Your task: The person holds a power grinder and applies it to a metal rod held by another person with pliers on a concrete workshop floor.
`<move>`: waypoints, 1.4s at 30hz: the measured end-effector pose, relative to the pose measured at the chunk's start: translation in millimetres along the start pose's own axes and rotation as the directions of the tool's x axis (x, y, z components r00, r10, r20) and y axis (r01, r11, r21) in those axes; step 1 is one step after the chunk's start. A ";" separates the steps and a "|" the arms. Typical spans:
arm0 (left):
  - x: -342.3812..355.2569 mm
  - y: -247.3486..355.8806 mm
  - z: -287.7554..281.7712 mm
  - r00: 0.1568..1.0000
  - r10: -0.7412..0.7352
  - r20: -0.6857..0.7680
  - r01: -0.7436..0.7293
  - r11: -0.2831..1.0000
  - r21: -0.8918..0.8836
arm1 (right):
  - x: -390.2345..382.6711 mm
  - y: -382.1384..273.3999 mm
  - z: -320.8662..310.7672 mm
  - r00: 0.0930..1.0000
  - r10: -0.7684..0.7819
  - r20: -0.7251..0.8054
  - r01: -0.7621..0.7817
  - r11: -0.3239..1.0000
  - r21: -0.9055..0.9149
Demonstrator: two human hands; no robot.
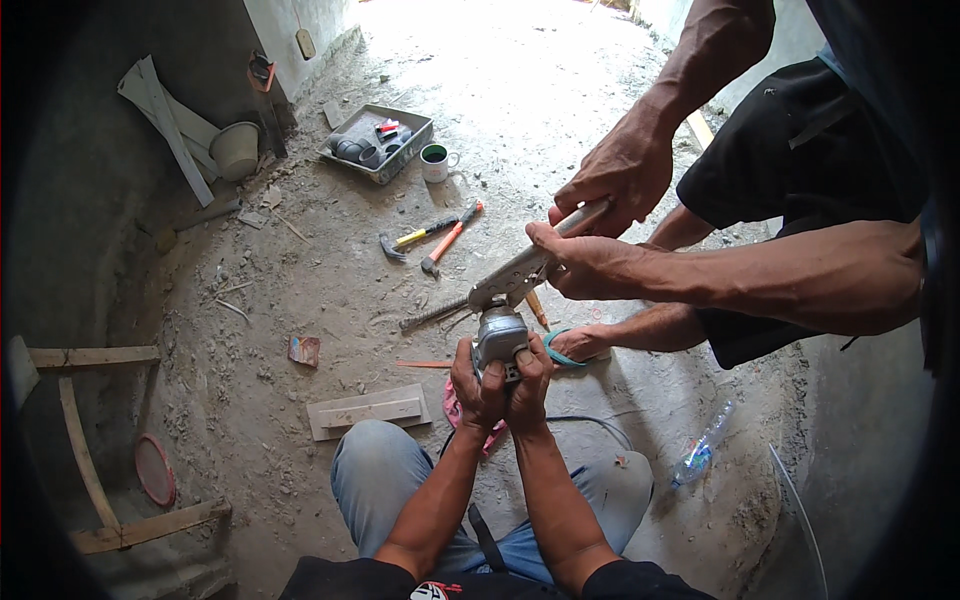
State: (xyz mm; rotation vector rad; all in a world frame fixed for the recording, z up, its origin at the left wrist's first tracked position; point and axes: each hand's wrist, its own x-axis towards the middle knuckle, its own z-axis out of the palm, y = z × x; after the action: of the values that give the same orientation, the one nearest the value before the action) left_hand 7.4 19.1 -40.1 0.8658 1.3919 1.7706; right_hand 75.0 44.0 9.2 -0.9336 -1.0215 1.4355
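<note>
At frame centre, your left hand (478, 388) and right hand (528, 388) close their fingers around a grey power tool (502, 338) below a metal bar (518, 276) in a co-worker's hands (605, 268), work seemingly underway, remainder unclear.

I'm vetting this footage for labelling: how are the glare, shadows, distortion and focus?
Head view throughout: glare washes out the far floor; the left wall sinks into shadow; the wooden frame bows near the blackened rim; the power tool in the left hand and right hand looks reasonably sharp.
</note>
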 end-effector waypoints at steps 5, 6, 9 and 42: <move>-0.4 4.0 0.1 1.000 -0.012 0.005 0.012 1.000 -0.010 | -1.4 -2.2 1.2 1.000 0.019 0.002 -0.019 0.999 0.036; -0.3 2.8 -0.1 1.000 -0.011 0.003 0.011 1.000 -0.010 | -1.6 -1.9 1.8 1.000 0.016 0.001 -0.016 0.999 0.033; -0.7 -0.6 -0.7 1.000 -0.008 0.001 0.008 1.000 -0.022 | -1.6 0.8 -1.0 1.000 -0.017 0.020 0.017 1.000 -0.008; 3.5 17.9 4.9 0.995 0.034 -0.090 -0.036 0.999 -0.015 | -2.5 4.2 0.1 1.000 0.025 0.007 -0.025 1.000 -0.011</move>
State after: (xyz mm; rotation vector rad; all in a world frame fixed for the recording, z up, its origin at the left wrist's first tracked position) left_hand 7.4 21.6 -21.4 0.8150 1.4248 1.8658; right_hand 73.8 41.3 5.3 -0.9532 -1.0270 1.4560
